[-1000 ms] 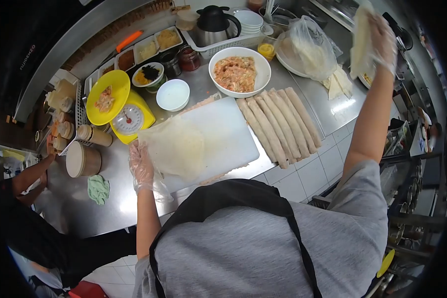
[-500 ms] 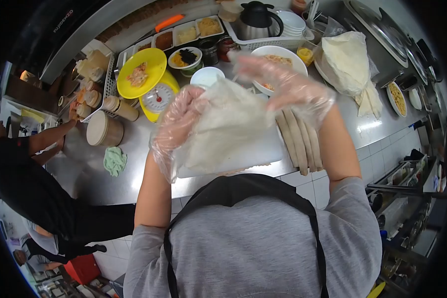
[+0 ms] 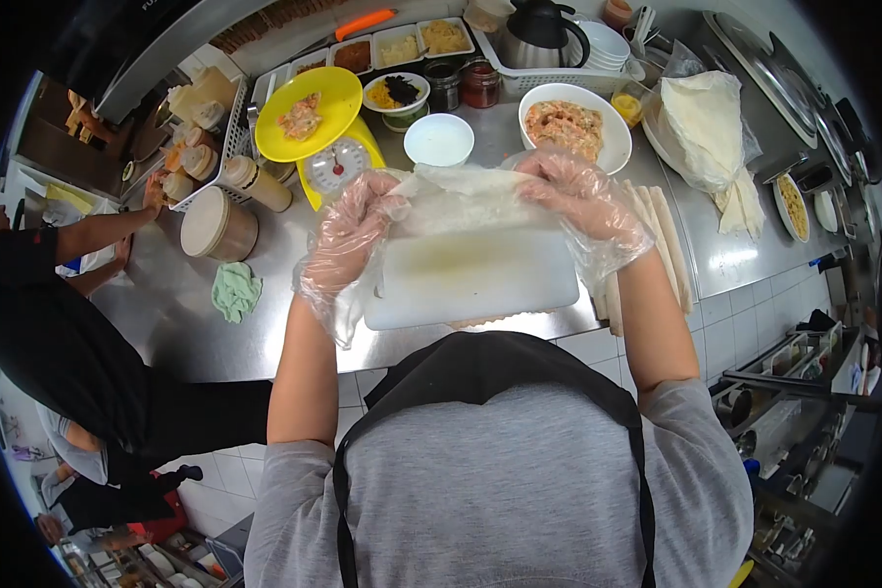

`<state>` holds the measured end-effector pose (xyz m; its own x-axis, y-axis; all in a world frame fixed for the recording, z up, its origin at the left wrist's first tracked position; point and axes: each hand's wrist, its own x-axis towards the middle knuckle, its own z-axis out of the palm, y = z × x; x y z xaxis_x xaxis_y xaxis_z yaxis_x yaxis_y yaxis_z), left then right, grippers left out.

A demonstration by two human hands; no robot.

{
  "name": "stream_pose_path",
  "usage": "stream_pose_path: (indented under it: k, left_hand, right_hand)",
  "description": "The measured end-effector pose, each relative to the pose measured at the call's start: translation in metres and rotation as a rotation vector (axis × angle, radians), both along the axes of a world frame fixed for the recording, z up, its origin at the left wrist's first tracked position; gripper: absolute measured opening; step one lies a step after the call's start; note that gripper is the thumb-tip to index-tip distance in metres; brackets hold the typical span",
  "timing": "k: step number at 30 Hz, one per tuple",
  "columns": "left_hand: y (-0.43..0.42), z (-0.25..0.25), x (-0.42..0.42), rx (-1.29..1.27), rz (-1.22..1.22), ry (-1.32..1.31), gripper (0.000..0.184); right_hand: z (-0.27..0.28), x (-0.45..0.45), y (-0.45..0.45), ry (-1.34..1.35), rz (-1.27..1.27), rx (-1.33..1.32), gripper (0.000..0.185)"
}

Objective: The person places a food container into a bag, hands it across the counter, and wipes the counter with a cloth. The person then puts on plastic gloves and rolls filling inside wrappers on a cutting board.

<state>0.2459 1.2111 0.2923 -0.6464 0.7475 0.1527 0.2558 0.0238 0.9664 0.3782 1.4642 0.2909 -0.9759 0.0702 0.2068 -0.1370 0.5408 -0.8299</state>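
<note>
Via remote feed I note: left hand [image 3: 355, 230] pinches one end of the pale sheet [image 3: 465, 191]; its loose glove [image 3: 328, 279] could snag and drag that end askew. Mid-span, over the far part of the white board [image 3: 480, 284], thinness plus excess pull could tear it. Right hand [image 3: 593, 206] pinches the opposite end; uneven grip may crease it. Sheet appearance: off-white, limp, wrinkled.

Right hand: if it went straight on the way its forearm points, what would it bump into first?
Besides the thin pale sheet in its grip, the right hand would probably meet the white bowl of pinkish filling. Height is hard to judge, so it might pass above.
</note>
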Motion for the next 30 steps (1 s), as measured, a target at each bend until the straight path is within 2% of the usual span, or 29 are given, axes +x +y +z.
stream_pose_path:
  k: [2, 3, 6, 7, 8, 9, 10, 11, 12, 14, 15, 16, 17, 18, 19, 20, 21, 23, 25, 27, 29, 30]
  left_hand:
    - [0.004, -0.003, 0.010, -0.053, 0.189, -0.008, 0.009]
    - [0.010, -0.014, 0.010, 0.064, 0.179, -0.218, 0.011]
    - [0.020, -0.055, 0.013, 0.003, 0.175, -0.141, 0.014]
    - [0.015, -0.080, -0.004, -0.444, 0.041, -0.254, 0.045]
    - [0.014, -0.088, 0.001, -0.444, 0.037, -0.254, 0.045]
    - [0.010, -0.096, 0.011, -0.416, 0.106, 0.036, 0.062]
    - [0.010, -0.099, 0.016, -0.381, 0.178, 0.327, 0.079]
    - [0.013, -0.087, 0.017, -0.285, 0.165, 0.374, 0.101]
    - [0.020, -0.075, 0.021, -0.288, 0.171, 0.374, 0.101]
    - [0.038, -0.056, 0.031, -0.090, 0.167, 0.633, 0.096]
    - [0.046, -0.055, 0.033, -0.091, 0.173, 0.637, 0.096]
    - [0.053, -0.055, 0.033, -0.033, 0.183, 0.404, 0.086]
    - [0.057, -0.055, 0.033, 0.024, 0.188, 0.168, 0.076]
    - [0.055, -0.056, 0.028, 0.025, 0.187, 0.169, 0.076]
    - [0.049, -0.059, 0.021, 0.005, 0.111, 0.295, 0.062]
    - [0.045, -0.059, 0.017, -0.015, 0.036, 0.421, 0.048]
    - [0.042, -0.058, 0.017, -0.016, 0.036, 0.419, 0.048]
    - [0.033, -0.047, 0.025, 0.119, 0.056, 0.037, 0.026]
    - [0.022, -0.033, 0.031, 0.090, 0.040, -0.041, 0.025]
    - [0.014, -0.023, 0.035, 0.066, 0.025, -0.119, 0.024]
    - [0.008, -0.019, 0.039, 0.012, -0.002, -0.329, 0.022]
    - [0.007, -0.019, 0.042, 0.011, -0.002, -0.331, 0.022]
  right_hand:
    - [-0.005, 0.001, -0.001, -0.008, -0.054, -0.226, 0.026]
    - [-0.005, -0.004, 0.002, -0.012, -0.057, -0.226, 0.026]
    - [-0.006, -0.029, 0.014, -0.091, -0.168, -0.110, 0.024]
    - [-0.011, -0.038, 0.017, -0.093, -0.059, -0.082, 0.025]
    - [-0.012, -0.042, 0.016, -0.097, 0.049, -0.055, 0.025]
    - [-0.010, -0.045, 0.012, -0.095, 0.045, -0.053, 0.025]
    - [-0.004, -0.050, 0.002, -0.145, 0.158, 0.034, 0.024]
    - [-0.001, -0.054, -0.008, -0.196, 0.275, 0.118, 0.024]
    - [-0.002, -0.059, -0.016, -0.195, 0.282, 0.117, 0.024]
    - [-0.005, -0.066, -0.027, -0.249, 0.316, 0.106, 0.024]
    - [-0.011, -0.068, -0.028, -0.216, 0.330, 0.007, 0.026]
    - [-0.013, -0.065, -0.028, -0.212, 0.332, 0.009, 0.026]
    - [-0.014, -0.057, -0.026, -0.087, 0.259, 0.103, 0.030]
    - [-0.017, -0.049, -0.022, 0.037, 0.182, 0.197, 0.033]
    - [-0.021, -0.041, -0.016, 0.035, 0.183, 0.199, 0.033]
    - [-0.026, -0.034, -0.008, -0.094, 0.239, 0.151, 0.034]
    - [-0.032, -0.026, -0.001, -0.222, 0.293, 0.099, 0.035]
    - [-0.044, -0.006, 0.004, -0.300, 0.214, 0.018, 0.036]
    - [-0.046, 0.016, 0.007, -0.380, 0.141, -0.061, 0.037]
    - [-0.029, 0.035, 0.014, -0.314, -0.168, -0.266, 0.040]
    - [0.000, 0.032, 0.025, -0.303, -0.088, -0.243, 0.041]
    - [0.008, 0.028, 0.031, -0.288, -0.012, -0.220, 0.042]
